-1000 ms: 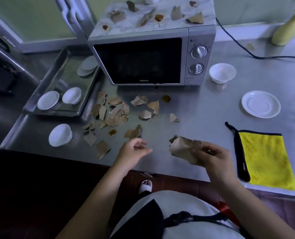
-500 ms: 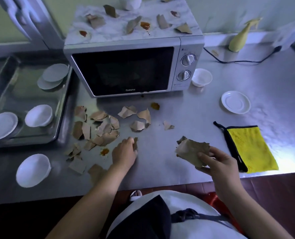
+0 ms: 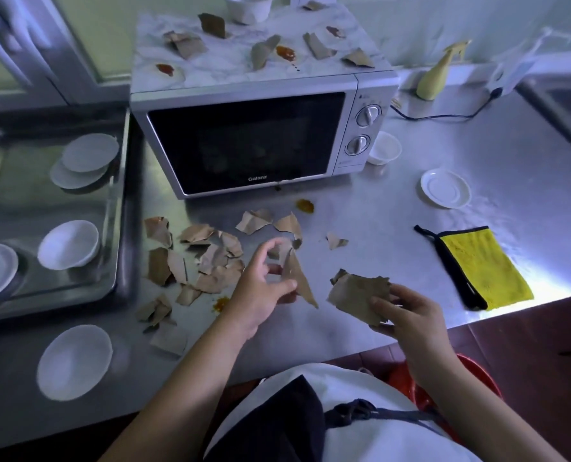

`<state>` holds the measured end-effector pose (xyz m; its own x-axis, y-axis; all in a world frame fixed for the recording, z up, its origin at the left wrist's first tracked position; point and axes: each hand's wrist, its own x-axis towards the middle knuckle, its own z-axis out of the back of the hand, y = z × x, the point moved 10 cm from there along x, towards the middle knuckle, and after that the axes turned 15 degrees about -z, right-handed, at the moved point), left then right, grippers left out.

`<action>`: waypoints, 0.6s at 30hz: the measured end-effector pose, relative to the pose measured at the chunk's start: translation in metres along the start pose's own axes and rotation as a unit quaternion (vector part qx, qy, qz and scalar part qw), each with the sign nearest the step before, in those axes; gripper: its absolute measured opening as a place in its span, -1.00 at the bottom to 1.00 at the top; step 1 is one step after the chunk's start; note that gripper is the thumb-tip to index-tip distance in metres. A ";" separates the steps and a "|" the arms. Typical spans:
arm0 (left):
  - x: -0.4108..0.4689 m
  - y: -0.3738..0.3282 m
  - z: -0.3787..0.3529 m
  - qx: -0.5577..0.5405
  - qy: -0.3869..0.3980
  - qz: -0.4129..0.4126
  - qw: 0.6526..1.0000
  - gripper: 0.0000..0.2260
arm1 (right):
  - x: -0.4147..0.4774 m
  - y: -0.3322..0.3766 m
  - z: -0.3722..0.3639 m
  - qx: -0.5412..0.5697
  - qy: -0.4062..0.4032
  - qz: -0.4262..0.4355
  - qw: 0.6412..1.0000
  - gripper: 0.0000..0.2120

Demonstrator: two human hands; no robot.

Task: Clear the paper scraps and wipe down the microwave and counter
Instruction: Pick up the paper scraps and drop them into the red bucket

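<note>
Pretty clearly a kitchen, and kind of a work-kitchen vibe: all stainless steel counter, a Galanz microwave parked on it, a big metal tray holding a white bowl and saucers, plus a spray bottle and a yellow cleaning cloth.

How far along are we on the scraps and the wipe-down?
Early. Done: a wad of scraps is gathered in the right hand. In hand: the left hand pinches a pointed scrap. Left: the pile on the counter, loose pieces and sauce stains on the microwave top, a sauce spot below; the yellow cloth lies unused.
</note>
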<state>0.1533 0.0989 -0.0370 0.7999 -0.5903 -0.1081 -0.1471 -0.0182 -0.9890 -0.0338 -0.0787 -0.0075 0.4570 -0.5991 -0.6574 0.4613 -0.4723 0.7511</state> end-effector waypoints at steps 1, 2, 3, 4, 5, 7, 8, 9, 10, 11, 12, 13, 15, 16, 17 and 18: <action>-0.004 -0.009 -0.004 -0.007 0.011 -0.014 1.000 -0.50 | -0.002 -0.001 -0.007 -0.008 0.005 -0.002 1.000 -0.75; -0.009 -0.017 -0.007 -0.011 0.013 -0.026 1.000 -0.59 | -0.005 -0.003 -0.015 -0.014 0.011 -0.005 1.000 -0.75; -0.013 -0.023 -0.008 -0.011 0.012 -0.036 0.999 -0.68 | -0.007 -0.005 -0.022 -0.018 0.019 -0.006 1.000 -0.75; -0.017 -0.028 -0.008 -0.003 0.012 -0.046 0.999 -0.74 | -0.010 -0.007 -0.030 -0.017 0.030 -0.007 0.999 -0.76; -0.022 -0.031 -0.007 0.019 0.014 -0.056 0.998 -0.77 | -0.013 -0.009 -0.037 -0.012 0.042 -0.008 0.999 -0.77; -0.031 -0.032 -0.005 0.076 0.033 -0.070 0.994 -0.83 | -0.017 -0.013 -0.048 0.005 0.063 -0.010 0.998 -0.78; -0.036 -0.032 -0.003 0.100 0.045 -0.073 0.991 -0.86 | -0.019 -0.015 -0.053 0.014 0.076 -0.012 0.997 -0.79; -0.040 -0.031 -0.001 0.119 0.055 -0.076 0.988 -0.88 | -0.020 -0.017 -0.058 0.018 0.090 -0.013 0.996 -0.79; -0.044 -0.030 0.001 0.140 0.063 -0.077 0.985 -0.89 | -0.021 -0.019 -0.063 0.017 0.101 -0.013 0.995 -0.79; -0.048 -0.030 0.003 0.163 0.068 -0.080 0.981 -0.90 | -0.023 -0.021 -0.068 0.010 0.112 -0.013 0.994 -0.79; -0.052 -0.031 0.005 0.186 0.072 -0.088 0.976 -0.90 | -0.025 -0.023 -0.074 0.002 0.124 -0.015 0.992 -0.78; -0.055 -0.032 0.006 0.205 0.077 -0.098 0.971 -0.89 | -0.027 -0.024 -0.080 -0.005 0.136 -0.016 0.991 -0.78; -0.061 -0.036 0.004 0.228 0.089 -0.121 0.962 -0.88 | -0.032 -0.026 -0.091 -0.019 0.154 -0.015 0.988 -0.77; -0.063 -0.038 0.004 0.233 0.093 -0.131 0.959 -0.87 | -0.033 -0.026 -0.094 -0.026 0.158 -0.012 0.987 -0.76; -0.064 -0.039 0.004 0.237 0.094 -0.139 0.957 -0.87 | -0.035 -0.025 -0.097 -0.035 0.158 -0.007 0.987 -0.75; -0.064 -0.038 0.004 0.242 0.091 -0.142 0.955 -0.88 | -0.036 -0.025 -0.098 -0.043 0.154 -0.002 0.987 -0.74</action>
<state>0.1101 0.1408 0.0076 0.6459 -0.7489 0.1480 0.3825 0.1497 -0.9118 0.0130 0.0178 -0.0083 0.6582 -0.3672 -0.6572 0.5199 -0.4097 0.7496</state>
